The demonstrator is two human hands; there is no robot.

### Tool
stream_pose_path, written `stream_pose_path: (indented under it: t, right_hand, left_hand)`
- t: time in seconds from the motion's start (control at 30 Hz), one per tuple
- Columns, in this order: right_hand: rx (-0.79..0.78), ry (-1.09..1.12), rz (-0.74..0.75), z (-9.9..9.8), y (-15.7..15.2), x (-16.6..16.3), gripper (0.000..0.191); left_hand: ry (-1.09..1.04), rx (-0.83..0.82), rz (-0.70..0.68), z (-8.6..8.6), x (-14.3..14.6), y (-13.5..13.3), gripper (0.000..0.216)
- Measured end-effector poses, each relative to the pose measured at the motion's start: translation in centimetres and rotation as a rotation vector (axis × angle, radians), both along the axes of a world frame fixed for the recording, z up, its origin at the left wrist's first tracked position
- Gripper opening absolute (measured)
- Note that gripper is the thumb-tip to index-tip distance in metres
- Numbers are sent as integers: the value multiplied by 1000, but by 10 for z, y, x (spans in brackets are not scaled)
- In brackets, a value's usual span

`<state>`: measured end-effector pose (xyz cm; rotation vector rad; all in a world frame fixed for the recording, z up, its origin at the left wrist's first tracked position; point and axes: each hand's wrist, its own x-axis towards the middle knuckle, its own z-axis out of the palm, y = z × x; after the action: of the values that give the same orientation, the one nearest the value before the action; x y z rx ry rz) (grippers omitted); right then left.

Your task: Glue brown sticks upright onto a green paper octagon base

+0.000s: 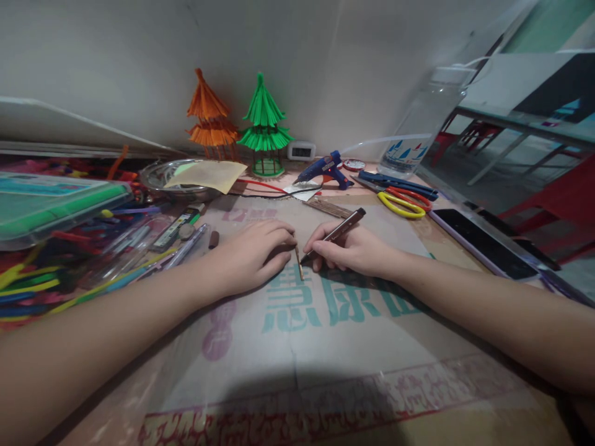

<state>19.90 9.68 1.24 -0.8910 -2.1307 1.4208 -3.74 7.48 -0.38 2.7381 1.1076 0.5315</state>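
My left hand (253, 253) rests on the printed table cover, its fingertips closed on one end of a thin wooden stick (299, 265). The stick points toward me, partly brown and partly pale. Across from it, my right hand (351, 249) grips a dark brown marker pen (344, 225) like a writing tool. The pen's tip is at the stick, touching it or very close. A brown pen cap (214, 240) lies left of my left hand. Beyond my hands is a small bundle of thin sticks (330, 207).
At the back stand an orange pagoda model (207, 111), a green one (264, 118), a small clock (301, 150) and a blue glue gun (320, 167). Scissors (402, 204), a phone (483, 241) and a large bottle (409, 130) are right; a metal bowl (151, 179) and craft stems (35, 282) left.
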Motion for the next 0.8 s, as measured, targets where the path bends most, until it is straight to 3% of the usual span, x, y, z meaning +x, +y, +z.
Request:
stream_pose_path:
  t: [0.27, 0.57, 0.8]
  right_hand:
    - [13, -2, -66, 0, -1, -1, 22]
    - [-19, 11, 59, -1, 0, 2, 20]
    - [-9, 9, 15, -1, 0, 1, 22]
  left_hand:
    - [1, -8, 13, 2, 1, -1, 26]
    - [4, -10, 9, 1, 1, -1, 25]
    - [0, -4, 5, 1, 0, -1, 25]
